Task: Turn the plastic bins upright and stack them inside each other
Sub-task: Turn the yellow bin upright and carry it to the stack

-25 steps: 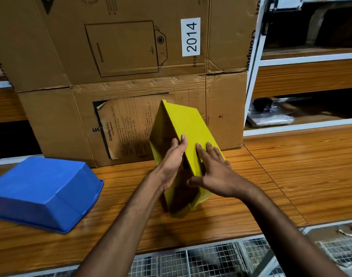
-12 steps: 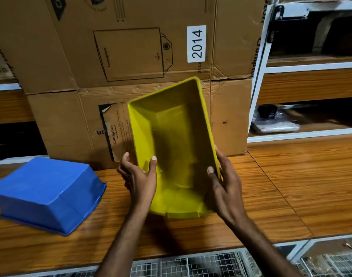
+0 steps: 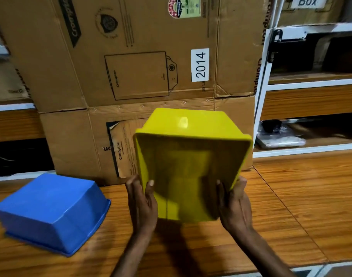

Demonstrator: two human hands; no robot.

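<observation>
A yellow plastic bin is held up above the wooden shelf, tipped so its open mouth faces me and its far wall shows on top. My left hand grips its left rim, thumb inside. On the opposite rim my right hand holds it the same way. A blue plastic bin lies upside down on the shelf at the left, apart from both hands.
Two stacked cardboard boxes stand right behind the yellow bin, one labelled 2014. The wooden shelf surface stretches to the right. A white rack upright and further shelves with a plastic-wrapped item lie at the right.
The yellow bin went from standing on edge under my palms to being gripped by both rims and tipped, its mouth now turned toward me and its far end lowered.
</observation>
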